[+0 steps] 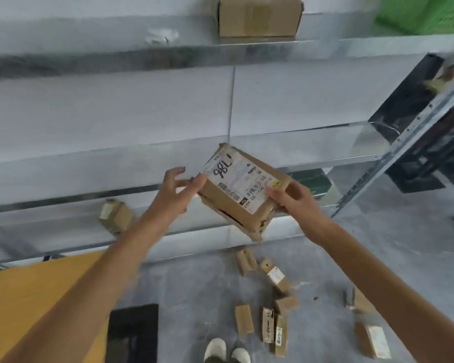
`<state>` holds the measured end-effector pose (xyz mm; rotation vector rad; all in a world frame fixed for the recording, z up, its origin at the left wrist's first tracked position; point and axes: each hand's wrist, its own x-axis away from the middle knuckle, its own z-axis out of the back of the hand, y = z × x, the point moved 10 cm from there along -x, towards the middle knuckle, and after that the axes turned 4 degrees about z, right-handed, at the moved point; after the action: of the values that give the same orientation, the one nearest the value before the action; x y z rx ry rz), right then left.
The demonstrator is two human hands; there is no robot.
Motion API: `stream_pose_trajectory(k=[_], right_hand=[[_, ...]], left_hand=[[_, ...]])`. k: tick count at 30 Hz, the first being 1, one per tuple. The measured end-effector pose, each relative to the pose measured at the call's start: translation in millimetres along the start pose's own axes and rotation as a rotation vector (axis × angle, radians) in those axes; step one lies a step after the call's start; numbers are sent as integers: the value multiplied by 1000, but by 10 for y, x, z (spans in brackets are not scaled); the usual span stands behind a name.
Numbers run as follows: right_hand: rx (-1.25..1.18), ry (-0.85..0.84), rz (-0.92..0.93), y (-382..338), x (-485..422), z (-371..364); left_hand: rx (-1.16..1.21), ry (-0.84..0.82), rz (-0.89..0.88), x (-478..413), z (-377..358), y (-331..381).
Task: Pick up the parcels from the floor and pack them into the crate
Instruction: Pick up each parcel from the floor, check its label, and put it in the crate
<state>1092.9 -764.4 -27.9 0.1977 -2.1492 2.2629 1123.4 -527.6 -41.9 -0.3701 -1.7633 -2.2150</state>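
- Head view: a parcel [243, 189] is up in the air in front of a metal shelf [89, 163], tilted, with its label [236, 179] facing up.
- The right hand [291, 197] grasps its corner at the parcel's 3 o'clock, thumb on the label.
- The left hand [178, 189] is released, fingers spread, touching the edge at 9 o'clock.
- Smaller parcels [270, 310] lie on the floor [194, 297] at 6 o'clock.

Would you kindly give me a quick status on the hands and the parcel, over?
Right hand grips brown cardboard parcel with white label, held in the air. Left hand touches its left edge, fingers loose. Small cardboard parcels lie on grey floor below.
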Motion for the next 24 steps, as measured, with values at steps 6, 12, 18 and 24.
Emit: stream_pose_trajectory(k=[6,12,18,24], right_hand=[[124,-149,260,-1098,306,-108],[-212,98,237,-860,840,-249],[-367,179,311,-646,1631,-763],[-299,126,280,-718,2244,-1245]], left_hand=[[41,-369,-50,670,-10,745],[327,-151,-95,1245,177,680],[137,-238,-94,1994,39,135],[135,-222,-92,2575,804,-434]])
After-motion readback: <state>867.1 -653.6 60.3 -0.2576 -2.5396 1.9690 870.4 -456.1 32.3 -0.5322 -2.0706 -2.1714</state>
